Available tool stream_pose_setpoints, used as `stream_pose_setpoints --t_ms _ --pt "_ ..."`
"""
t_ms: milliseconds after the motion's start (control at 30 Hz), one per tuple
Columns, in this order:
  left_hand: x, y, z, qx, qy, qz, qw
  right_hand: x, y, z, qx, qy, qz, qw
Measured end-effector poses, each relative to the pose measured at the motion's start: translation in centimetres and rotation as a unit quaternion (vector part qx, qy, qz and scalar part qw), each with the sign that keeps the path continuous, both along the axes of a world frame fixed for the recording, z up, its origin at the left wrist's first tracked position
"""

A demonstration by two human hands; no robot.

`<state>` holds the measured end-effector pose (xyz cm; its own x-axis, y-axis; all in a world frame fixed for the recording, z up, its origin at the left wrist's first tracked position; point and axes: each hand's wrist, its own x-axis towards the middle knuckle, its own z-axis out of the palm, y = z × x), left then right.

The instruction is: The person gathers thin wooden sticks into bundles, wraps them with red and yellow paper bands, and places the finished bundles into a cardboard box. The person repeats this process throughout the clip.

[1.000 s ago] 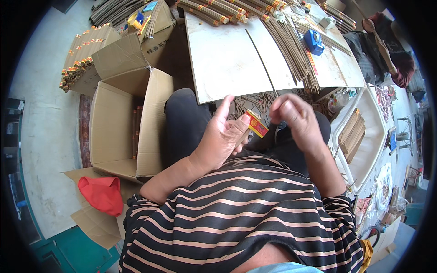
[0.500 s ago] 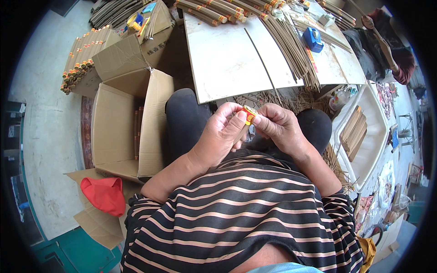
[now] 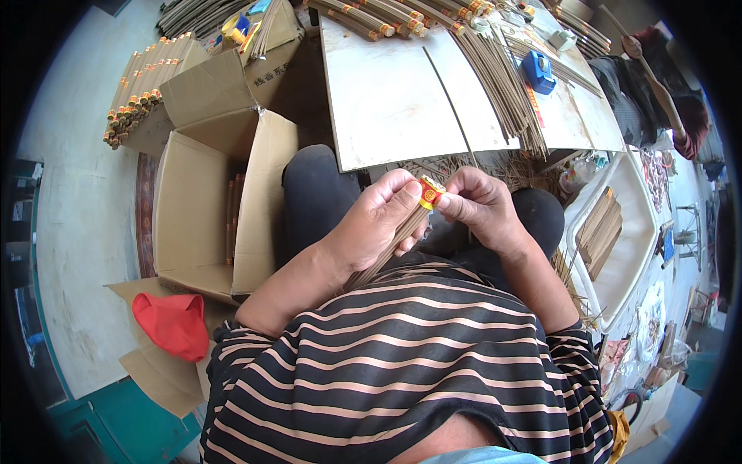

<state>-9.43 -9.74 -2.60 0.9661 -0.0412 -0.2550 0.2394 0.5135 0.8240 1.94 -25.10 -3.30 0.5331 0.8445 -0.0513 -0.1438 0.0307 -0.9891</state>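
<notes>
White tabletop (image 3: 394,108) stretched ahead of me, an open cardboard carton (image 3: 182,224) sat to my left, and the bundle of brown sticks (image 3: 389,249) slanted before me, the fingers of my left hand (image 3: 377,220) wrapped round it. My right hand (image 3: 488,213) had its fingers pinched on the paper band (image 3: 430,197). A slack grip could, I judged, let sticks slip; a rough tug might tear the band. The bundle looked slim and straight, ringed red and yellow near its pale end.

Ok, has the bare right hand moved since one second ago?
Yes: the right hand has moved left, judged against the thin dark stick on the white flat tabletop, to the red-and-yellow paper band.
</notes>
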Motion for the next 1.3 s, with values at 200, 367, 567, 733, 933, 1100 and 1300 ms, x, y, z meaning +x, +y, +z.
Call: stream_pose_setpoints --t_ms 200,367,567,733,933,1100,1300 --pt "0.5 0.6 -0.3 -0.051 0.013 -0.029 0.998 1.3 0.5 0.3 0.03 -0.028 0.039 0.998" --pt "0.8 1.1 -0.4 -0.14 0.022 -0.052 0.988 2.6 0.4 0.7 0.045 -0.115 0.111 0.986" --pt "0.9 1.5 -1.0 -0.189 0.028 -0.077 0.979 2.8 -0.3 0.5 0.045 -0.023 0.117 0.992" --pt "0.8 1.8 -1.2 -0.206 0.067 -0.132 0.967 3.0 -0.7 0.2 0.066 -0.025 0.102 0.992" --pt "-0.2 2.5 -2.0 -0.246 0.069 -0.216 0.942 3.6 -1.8 1.3 0.12 -0.089 0.087 0.985" --pt "-0.2 1.8 -0.3 -0.192 0.085 -0.202 0.957 3.6 -3.2 2.0 0.129 -0.153 0.086 0.976" --pt "0.6 1.1 -0.1 -0.155 0.023 -0.258 0.953 3.7 -3.5 2.6 0.137 -0.177 0.093 0.97"
